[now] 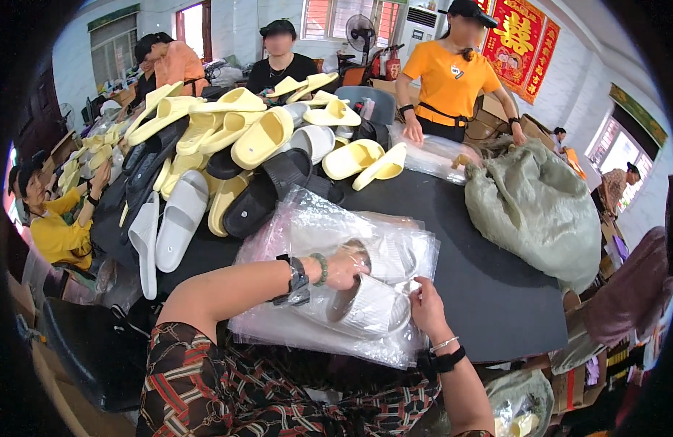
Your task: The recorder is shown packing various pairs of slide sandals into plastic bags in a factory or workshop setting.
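Observation:
A pair of white ribbed slippers (370, 304) lies side by side on a stack of clear plastic bags (278, 320) at the table's near edge, toes to the right. My left hand (342, 268) reaches across from the left, its fingers bent into the foot openings and gripping the slippers; the fingertips are partly hidden. At the toe end, my right hand (426, 307) is closed, thumb and fingers pinching the clear film beside the nearer slipper. Whether the slippers are fully inside a bag is hard to tell through the glare.
Beyond my left arm rises a heap of yellow slippers (263, 138), with black slippers (252, 207) and grey slippers (182, 218) among them. A large pale green woven sack (533, 211) bulges on the dark table (489, 291) at right. Co-workers surround the table; one in orange (453, 80) stands opposite.

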Action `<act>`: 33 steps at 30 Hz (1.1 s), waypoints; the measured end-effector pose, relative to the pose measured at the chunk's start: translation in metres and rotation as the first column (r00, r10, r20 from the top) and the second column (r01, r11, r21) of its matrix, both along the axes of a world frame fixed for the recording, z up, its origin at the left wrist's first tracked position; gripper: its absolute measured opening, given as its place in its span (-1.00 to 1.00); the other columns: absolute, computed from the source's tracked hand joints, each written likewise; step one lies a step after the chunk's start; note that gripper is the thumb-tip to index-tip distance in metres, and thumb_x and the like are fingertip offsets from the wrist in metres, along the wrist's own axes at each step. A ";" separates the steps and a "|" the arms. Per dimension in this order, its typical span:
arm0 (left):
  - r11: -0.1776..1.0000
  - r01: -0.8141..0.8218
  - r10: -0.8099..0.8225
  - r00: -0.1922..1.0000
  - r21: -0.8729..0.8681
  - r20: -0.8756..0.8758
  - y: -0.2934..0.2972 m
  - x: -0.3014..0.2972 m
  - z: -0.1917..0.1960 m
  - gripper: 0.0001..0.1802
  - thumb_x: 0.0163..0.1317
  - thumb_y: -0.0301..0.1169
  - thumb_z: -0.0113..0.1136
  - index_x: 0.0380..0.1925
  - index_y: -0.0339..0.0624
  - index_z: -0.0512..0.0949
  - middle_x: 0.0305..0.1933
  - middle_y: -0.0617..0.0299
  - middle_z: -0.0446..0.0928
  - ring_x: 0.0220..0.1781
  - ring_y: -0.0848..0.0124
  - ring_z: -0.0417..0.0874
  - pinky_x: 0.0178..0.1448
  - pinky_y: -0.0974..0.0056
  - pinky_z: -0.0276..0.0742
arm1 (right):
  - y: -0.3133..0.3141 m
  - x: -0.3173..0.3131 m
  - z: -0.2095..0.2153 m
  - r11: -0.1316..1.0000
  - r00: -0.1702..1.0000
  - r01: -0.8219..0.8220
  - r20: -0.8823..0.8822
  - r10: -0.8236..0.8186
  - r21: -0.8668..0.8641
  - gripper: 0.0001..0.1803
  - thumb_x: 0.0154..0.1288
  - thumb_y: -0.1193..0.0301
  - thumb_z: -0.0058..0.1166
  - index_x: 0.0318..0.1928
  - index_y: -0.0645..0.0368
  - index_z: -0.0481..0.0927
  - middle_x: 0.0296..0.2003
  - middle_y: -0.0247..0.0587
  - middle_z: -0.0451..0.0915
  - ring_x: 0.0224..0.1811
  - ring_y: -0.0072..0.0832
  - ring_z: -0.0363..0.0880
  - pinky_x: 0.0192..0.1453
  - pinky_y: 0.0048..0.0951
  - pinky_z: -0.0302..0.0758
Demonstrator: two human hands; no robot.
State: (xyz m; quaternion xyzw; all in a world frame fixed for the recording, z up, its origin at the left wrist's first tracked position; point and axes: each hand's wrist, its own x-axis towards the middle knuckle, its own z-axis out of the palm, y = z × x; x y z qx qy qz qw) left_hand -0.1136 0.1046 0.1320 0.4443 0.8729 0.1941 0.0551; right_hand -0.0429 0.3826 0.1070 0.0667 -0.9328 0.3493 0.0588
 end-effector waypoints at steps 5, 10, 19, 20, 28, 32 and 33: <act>0.999 0.049 -0.051 0.994 -0.024 -0.095 -0.010 -0.011 -0.016 -0.64 -0.10 -0.52 0.16 -0.18 -0.20 0.57 -0.03 -0.05 0.51 0.05 -0.05 0.49 0.11 0.02 0.45 | -0.002 -0.001 -0.001 1.000 0.999 -0.031 -0.023 0.031 0.003 -0.60 0.30 0.56 0.00 0.16 0.26 0.41 -0.15 0.20 0.58 -0.12 0.05 0.60 -0.03 -0.09 0.54; 0.998 0.001 -0.007 0.994 -0.058 -0.105 -0.023 -0.006 -0.016 -0.71 -0.16 -0.49 0.20 -0.32 -0.21 0.60 -0.13 -0.01 0.54 0.03 -0.02 0.48 0.10 0.04 0.43 | -0.004 0.004 0.002 1.000 0.998 -0.027 -0.061 0.028 0.016 -0.59 0.28 0.56 -0.01 0.16 0.28 0.41 -0.17 0.18 0.58 -0.16 0.03 0.60 -0.04 -0.10 0.54; 0.997 -0.071 0.071 0.991 0.001 -0.116 -0.066 0.003 -0.012 -0.75 -0.22 -0.46 0.22 -0.40 -0.12 0.61 0.02 0.14 0.54 0.19 0.02 0.39 0.15 -0.06 0.39 | 0.006 0.002 -0.009 0.999 0.990 -0.031 -0.136 0.028 -0.017 -0.63 0.32 0.58 0.02 0.14 0.25 0.45 -0.34 -0.03 0.56 -0.34 -0.24 0.57 -0.21 -0.27 0.52; 0.996 -0.085 0.083 0.994 -0.029 -0.073 -0.076 0.004 -0.013 -0.78 -0.09 -0.38 0.26 -0.35 -0.09 0.62 0.07 0.16 0.54 0.22 0.03 0.38 0.17 -0.10 0.36 | 0.001 0.003 -0.005 0.999 0.993 -0.032 -0.115 0.032 -0.001 -0.62 0.31 0.59 0.02 0.15 0.25 0.44 -0.32 -0.03 0.55 -0.33 -0.24 0.57 -0.21 -0.28 0.51; 0.986 -0.146 0.150 0.988 -0.081 0.045 -0.098 0.014 -0.012 -0.78 0.09 -0.23 0.26 -0.29 -0.03 0.63 0.04 0.16 0.55 0.25 0.04 0.37 0.16 -0.15 0.31 | -0.004 0.003 -0.004 0.996 0.988 -0.056 -0.142 0.067 0.076 -0.56 0.25 0.62 0.02 0.17 0.23 0.42 -0.27 -0.02 0.53 -0.30 -0.22 0.54 -0.15 -0.29 0.50; 0.992 -0.114 0.119 0.985 0.051 -0.122 -0.105 0.005 -0.026 -0.77 -0.01 -0.26 0.30 -0.33 -0.06 0.63 -0.08 0.12 0.56 0.16 0.02 0.41 0.10 -0.07 0.38 | -0.009 -0.003 0.000 0.993 0.998 -0.054 -0.024 0.057 0.104 -0.59 0.32 0.58 -0.02 0.18 0.29 0.39 -0.04 0.16 0.53 -0.12 -0.03 0.57 -0.02 -0.18 0.52; 0.991 -0.075 0.093 0.981 0.113 -0.171 -0.104 0.002 -0.029 -0.76 -0.05 -0.27 0.31 -0.35 -0.07 0.63 -0.11 0.10 0.56 0.13 0.01 0.42 0.08 -0.04 0.40 | -0.006 -0.003 -0.002 0.990 0.995 -0.061 -0.077 0.071 0.125 -0.59 0.32 0.58 -0.02 0.18 0.30 0.39 -0.02 0.17 0.52 -0.10 0.00 0.56 -0.01 -0.17 0.52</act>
